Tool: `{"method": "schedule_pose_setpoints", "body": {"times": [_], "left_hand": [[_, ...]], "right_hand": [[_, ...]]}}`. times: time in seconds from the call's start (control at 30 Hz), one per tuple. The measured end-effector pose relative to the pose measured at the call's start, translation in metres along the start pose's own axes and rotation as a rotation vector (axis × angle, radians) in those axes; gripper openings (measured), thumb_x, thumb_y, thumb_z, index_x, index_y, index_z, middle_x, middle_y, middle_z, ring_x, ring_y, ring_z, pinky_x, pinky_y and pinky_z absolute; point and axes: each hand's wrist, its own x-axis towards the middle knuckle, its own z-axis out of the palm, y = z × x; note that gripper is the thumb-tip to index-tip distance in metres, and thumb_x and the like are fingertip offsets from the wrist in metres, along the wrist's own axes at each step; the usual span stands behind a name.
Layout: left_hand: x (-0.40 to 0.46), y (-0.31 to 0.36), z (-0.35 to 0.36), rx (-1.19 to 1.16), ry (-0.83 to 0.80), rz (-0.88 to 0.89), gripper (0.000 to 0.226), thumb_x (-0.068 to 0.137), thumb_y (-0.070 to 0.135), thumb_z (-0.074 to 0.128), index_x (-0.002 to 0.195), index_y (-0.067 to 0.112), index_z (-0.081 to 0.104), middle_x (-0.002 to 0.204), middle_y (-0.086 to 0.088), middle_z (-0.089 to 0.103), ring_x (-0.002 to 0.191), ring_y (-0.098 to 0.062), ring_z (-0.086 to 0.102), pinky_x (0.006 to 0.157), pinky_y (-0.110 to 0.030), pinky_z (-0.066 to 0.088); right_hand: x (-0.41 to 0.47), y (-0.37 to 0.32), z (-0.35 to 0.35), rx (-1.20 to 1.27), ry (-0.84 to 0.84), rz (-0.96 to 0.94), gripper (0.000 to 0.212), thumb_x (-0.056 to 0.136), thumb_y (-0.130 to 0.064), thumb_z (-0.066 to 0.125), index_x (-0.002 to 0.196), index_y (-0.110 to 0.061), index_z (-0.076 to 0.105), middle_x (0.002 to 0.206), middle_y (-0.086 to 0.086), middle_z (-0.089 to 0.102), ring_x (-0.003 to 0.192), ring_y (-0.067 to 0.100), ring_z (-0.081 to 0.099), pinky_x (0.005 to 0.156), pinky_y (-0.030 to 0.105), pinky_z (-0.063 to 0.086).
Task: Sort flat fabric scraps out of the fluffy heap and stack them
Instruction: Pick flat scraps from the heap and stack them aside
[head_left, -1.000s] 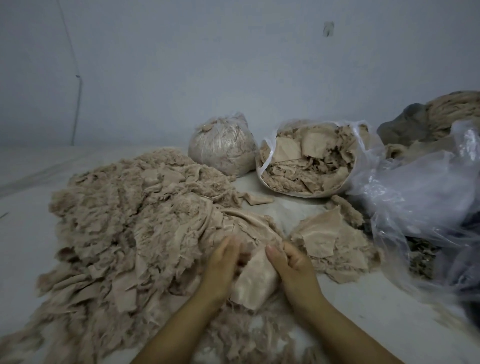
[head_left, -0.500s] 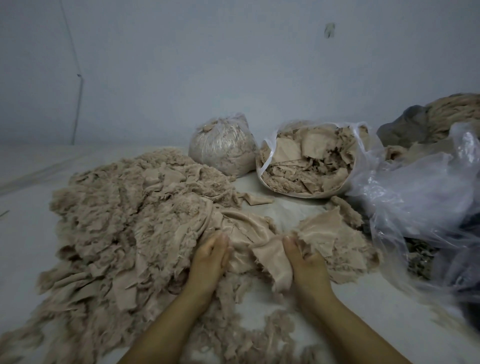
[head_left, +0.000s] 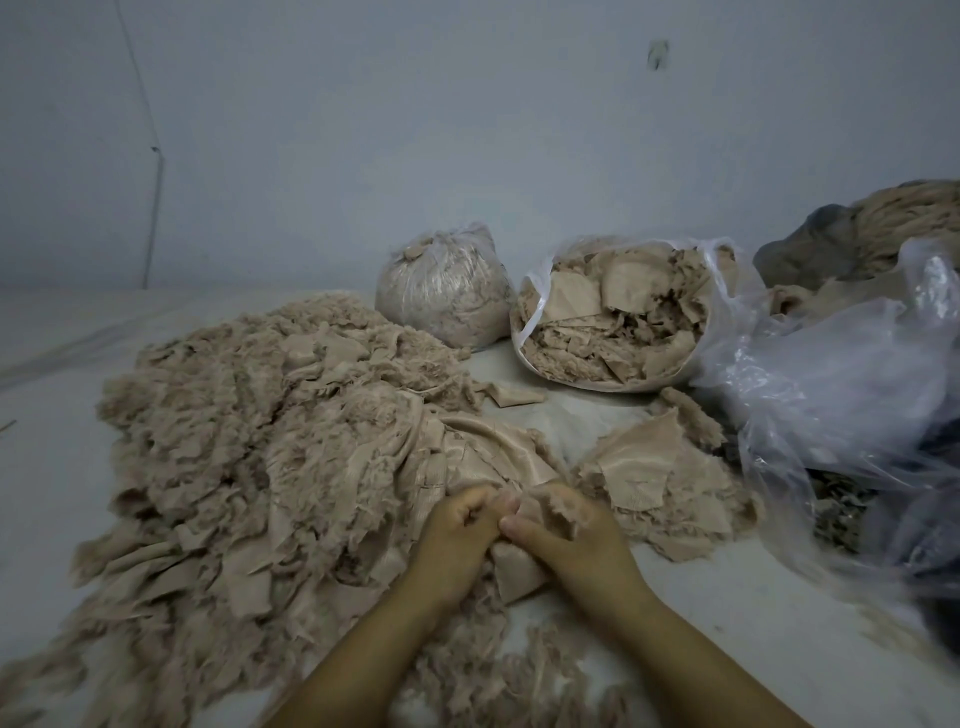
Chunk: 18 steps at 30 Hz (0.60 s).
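A big beige fluffy heap (head_left: 249, 431) spreads over the left and middle of the pale surface. A low stack of flat beige scraps (head_left: 654, 478) lies to its right. My left hand (head_left: 457, 540) and my right hand (head_left: 571, 540) meet at the heap's near right edge, thumbs touching. Both have curled fingers and grip a flat beige scrap (head_left: 519, 569); its lower part hangs between them and a fuzzy bit of it lies over my right hand.
At the back stand a tied clear bag of fluff (head_left: 441, 296) and an open bag of flat scraps (head_left: 618, 317). Crumpled clear plastic (head_left: 841, 410) and a dark bundle (head_left: 852, 234) fill the right side. Loose fluff (head_left: 498, 670) lies between my forearms.
My hands were apart half a second ago, with the right hand near the scrap stack. They have come together at the heap's edge, both gripping one scrap.
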Motion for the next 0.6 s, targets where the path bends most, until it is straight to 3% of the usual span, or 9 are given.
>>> {"method": "schedule_pose_setpoints", "body": {"times": [0.07, 0.13, 0.2, 0.3, 0.33, 0.4, 0.47, 0.6], "left_hand": [[0.0, -0.001, 0.001, -0.112, 0.039, 0.004, 0.028, 0.088, 0.028, 0.054, 0.067, 0.01, 0.057, 0.063, -0.004, 0.056, 0.061, -0.015, 0.052, 0.059, -0.027, 0.044], [0.001, -0.001, 0.002, -0.247, 0.094, -0.05, 0.028, 0.083, 0.034, 0.055, 0.073, 0.01, 0.063, 0.072, -0.011, 0.063, 0.068, -0.022, 0.058, 0.065, -0.032, 0.048], [0.002, -0.002, 0.002, -0.32, 0.114, -0.108, 0.031, 0.08, 0.042, 0.052, 0.078, 0.016, 0.069, 0.081, -0.007, 0.071, 0.075, -0.023, 0.066, 0.065, -0.03, 0.052], [-0.001, -0.009, 0.002, 0.007, -0.144, -0.072, 0.026, 0.089, 0.043, 0.054, 0.098, 0.021, 0.065, 0.098, 0.006, 0.07, 0.091, -0.003, 0.066, 0.072, -0.017, 0.051], [-0.002, -0.011, 0.004, 0.109, -0.173, -0.04, 0.016, 0.09, 0.034, 0.059, 0.1, 0.022, 0.062, 0.096, 0.009, 0.068, 0.086, 0.003, 0.065, 0.071, -0.014, 0.049], [-0.002, -0.01, 0.007, 0.097, -0.117, -0.022, 0.004, 0.091, 0.018, 0.058, 0.088, 0.018, 0.06, 0.072, 0.007, 0.065, 0.059, -0.004, 0.062, 0.057, -0.017, 0.048], [-0.001, -0.008, 0.005, 0.036, -0.067, -0.022, 0.017, 0.095, 0.016, 0.05, 0.08, 0.012, 0.058, 0.049, 0.007, 0.053, 0.043, -0.007, 0.046, 0.046, -0.017, 0.039], [-0.001, -0.01, 0.0, -0.023, -0.016, -0.06, 0.024, 0.098, 0.022, 0.044, 0.084, 0.008, 0.057, 0.043, 0.002, 0.043, 0.036, -0.007, 0.036, 0.038, -0.016, 0.031]], "right_hand": [[-0.002, -0.003, 0.002, 0.012, 0.02, -0.043, 0.013, 0.084, -0.013, 0.07, 0.081, -0.001, 0.065, 0.073, 0.008, 0.067, 0.068, 0.017, 0.061, 0.066, 0.029, 0.049], [-0.002, -0.003, 0.004, 0.165, 0.063, -0.029, 0.01, 0.087, -0.006, 0.064, 0.077, -0.007, 0.064, 0.067, -0.004, 0.067, 0.063, 0.005, 0.062, 0.061, 0.017, 0.048], [0.002, -0.002, 0.006, 0.326, 0.157, -0.005, 0.009, 0.088, -0.004, 0.061, 0.08, -0.007, 0.062, 0.066, -0.006, 0.067, 0.062, 0.004, 0.062, 0.059, 0.015, 0.048], [0.006, 0.004, 0.006, 0.571, 0.263, 0.092, 0.005, 0.089, -0.008, 0.061, 0.092, -0.004, 0.062, 0.078, 0.005, 0.07, 0.073, 0.016, 0.067, 0.067, 0.027, 0.055], [0.008, 0.006, 0.004, 0.565, 0.303, 0.104, 0.004, 0.089, -0.009, 0.062, 0.091, -0.006, 0.062, 0.078, 0.007, 0.069, 0.073, 0.019, 0.066, 0.068, 0.031, 0.054], [0.011, 0.011, 0.0, 0.49, 0.403, 0.112, 0.01, 0.09, -0.011, 0.062, 0.08, -0.011, 0.059, 0.071, 0.007, 0.065, 0.066, 0.019, 0.061, 0.063, 0.034, 0.051], [0.013, 0.016, -0.003, 0.44, 0.455, 0.115, 0.018, 0.092, -0.012, 0.06, 0.075, -0.014, 0.055, 0.063, 0.004, 0.062, 0.059, 0.018, 0.057, 0.055, 0.032, 0.047], [0.014, 0.022, -0.004, 0.309, 0.483, 0.093, 0.026, 0.092, -0.011, 0.058, 0.069, -0.02, 0.052, 0.056, -0.002, 0.053, 0.055, 0.015, 0.046, 0.052, 0.028, 0.039]]}}
